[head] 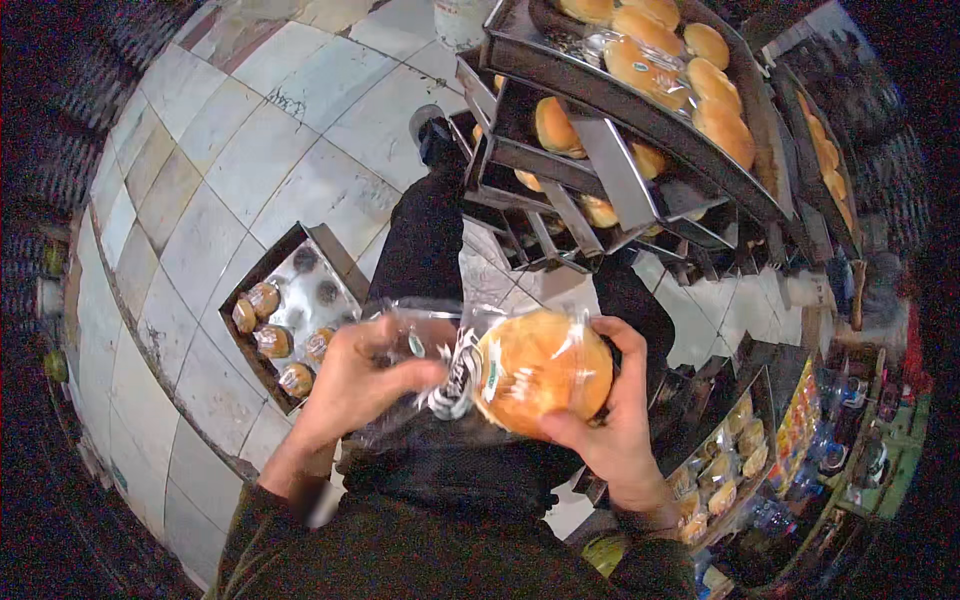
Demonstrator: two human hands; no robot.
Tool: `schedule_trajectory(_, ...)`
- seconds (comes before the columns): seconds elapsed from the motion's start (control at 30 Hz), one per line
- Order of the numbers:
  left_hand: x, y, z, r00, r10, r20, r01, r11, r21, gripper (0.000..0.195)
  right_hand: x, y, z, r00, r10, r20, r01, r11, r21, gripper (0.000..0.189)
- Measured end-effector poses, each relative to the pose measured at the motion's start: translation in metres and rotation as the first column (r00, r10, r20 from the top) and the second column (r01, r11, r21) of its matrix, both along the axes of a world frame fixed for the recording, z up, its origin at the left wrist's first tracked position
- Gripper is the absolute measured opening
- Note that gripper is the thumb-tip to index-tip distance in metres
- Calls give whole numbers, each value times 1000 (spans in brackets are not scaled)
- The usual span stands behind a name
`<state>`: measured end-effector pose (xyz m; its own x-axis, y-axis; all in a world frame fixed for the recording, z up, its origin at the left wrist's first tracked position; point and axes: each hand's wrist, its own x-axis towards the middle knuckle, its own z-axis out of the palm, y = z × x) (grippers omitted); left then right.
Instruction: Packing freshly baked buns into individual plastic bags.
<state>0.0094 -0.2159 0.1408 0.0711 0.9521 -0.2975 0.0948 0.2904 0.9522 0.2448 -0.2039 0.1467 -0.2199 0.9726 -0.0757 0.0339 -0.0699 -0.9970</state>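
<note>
In front of my lap, a round golden bun (544, 371) sits in clear plastic. My right hand (619, 416) grips the bun from its right side, with the thumb across the lower edge. My left hand (371, 375) pinches a clear printed plastic bag (427, 349) to the left of the bun. The gathered plastic between the hands bears dark and white print. Whether it is one bag or several cannot be told. Dark trousers and the floor show behind the plastic.
A metal tray (337, 259) with several wrapped buns lies lower left. Stacked trays (637, 109) of buns stand at the upper right. Another tray (724, 517) of wrapped pieces is at the lower right, beside bottles. Pale floor tiles (262, 150) extend on the left.
</note>
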Motion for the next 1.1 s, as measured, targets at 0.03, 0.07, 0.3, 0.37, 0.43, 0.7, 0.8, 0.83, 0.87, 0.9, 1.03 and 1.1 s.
schedule_trajectory(0.03,0,1,-13,922,120,-369,-16,962,273,43,1,-1,0,1000,-4,-1,4,1000,8,65)
schedule_trajectory(0.07,-3,6,-22,842,348,-413,-161,891,423,49,4,-1,-1,955,-195,-222,176,979,-102,64)
schedule_trajectory(0.3,64,-15,24,770,216,601,-423,877,227,88,-18,-34,-7,960,35,278,-196,794,575,54)
schedule_trajectory(0.37,70,18,36,625,276,730,-428,903,26,113,-50,-53,-32,981,146,124,-192,737,648,62)
schedule_trajectory(0.43,61,15,27,888,105,448,-186,972,141,121,-47,-44,-34,970,208,129,-242,741,627,63)
schedule_trajectory(0.7,43,31,-28,763,115,637,-319,923,216,104,-53,19,-34,887,442,136,-461,823,331,80)
schedule_trajectory(0.8,33,52,-56,338,516,787,-342,846,-409,59,-91,29,-30,802,183,568,-472,777,417,81)
schedule_trajectory(0.83,18,57,-63,213,514,831,-262,850,-458,54,-91,27,-26,752,99,652,-475,767,432,74)
schedule_trajectory(0.87,6,66,-69,203,552,809,-308,820,-482,53,-89,23,-21,690,12,723,-481,754,447,66)
schedule_trajectory(0.9,-6,71,-74,192,599,778,-379,776,-504,51,-85,17,-14,695,34,719,-493,750,441,66)
schedule_trajectory(1.03,-19,74,-62,199,698,687,-472,683,-557,49,-52,17,1,686,471,554,-630,765,131,34)
schedule_trajectory(1.1,-9,68,-50,331,605,724,-563,742,-363,53,-67,45,-11,785,191,589,-409,875,260,21)
